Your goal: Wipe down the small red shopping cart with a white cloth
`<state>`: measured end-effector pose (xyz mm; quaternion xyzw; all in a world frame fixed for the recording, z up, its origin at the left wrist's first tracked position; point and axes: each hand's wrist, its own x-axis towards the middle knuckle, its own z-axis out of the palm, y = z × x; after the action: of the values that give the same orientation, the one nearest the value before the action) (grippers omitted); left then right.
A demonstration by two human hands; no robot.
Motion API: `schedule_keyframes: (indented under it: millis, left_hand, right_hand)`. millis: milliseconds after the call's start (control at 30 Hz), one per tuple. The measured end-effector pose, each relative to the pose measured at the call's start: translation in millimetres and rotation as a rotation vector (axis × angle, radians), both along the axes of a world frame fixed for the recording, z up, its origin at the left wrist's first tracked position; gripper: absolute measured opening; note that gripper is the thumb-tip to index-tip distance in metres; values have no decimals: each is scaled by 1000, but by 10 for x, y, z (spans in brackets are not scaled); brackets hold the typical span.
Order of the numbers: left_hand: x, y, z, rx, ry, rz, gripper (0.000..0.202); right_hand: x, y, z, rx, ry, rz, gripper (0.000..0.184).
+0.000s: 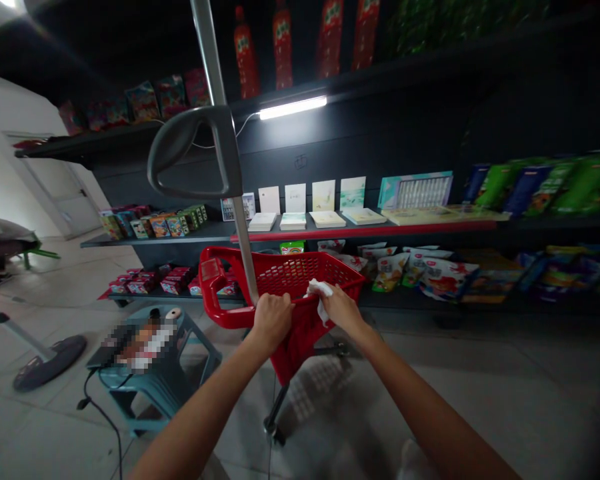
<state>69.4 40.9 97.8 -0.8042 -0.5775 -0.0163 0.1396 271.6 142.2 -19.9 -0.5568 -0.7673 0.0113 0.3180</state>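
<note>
Hands [273, 319] at red cart [303, 333], white cloth [320, 288] gripped, bottle labels [282, 30] blurred

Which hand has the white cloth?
The right hand, holding the white cloth by the red basket; the left hand grips the basket's edge, with no cloth showing.

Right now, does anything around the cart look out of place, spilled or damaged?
No spill or damage shows on the red cart. The one untidy thing is a black cable, left of the cart, dangling loose off the blue-green stool. Part of what lies on the stool is pixelated, so I can't judge that.
</note>
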Motion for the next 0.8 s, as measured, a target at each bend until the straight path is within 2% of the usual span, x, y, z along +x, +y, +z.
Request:
schedule_keyframes:
  millis: [133,300,433,533,633,733,800]
  left_hand:
    - [-121,87,4,-4,20,5,42]
    - [-283,228,71,-36,75,90,60]
    - [-432,356,100,-86,96,94,69]
    - [-539,441,105,-96,96,88,73]
    - [-610,519,100,-101,99,90,76]
    - [-627,580,87,-98,98,76,79]
    - [-608,600,75,-89,94,68,79]
  right_hand:
    - [210,187,-152,4,-82,-138,44]
    - [548,293,-357,-28,-228,-216,45]
    - [790,263,-459,-57,-138,-327,45]
    - [917,210,-464,-36,-48,-409,45]
    - [960,129,-414,75,24,-455,44]
    - [867,18,-336,181,101,-411,37]
    - [706,-67,-278,204,141,-365,36]
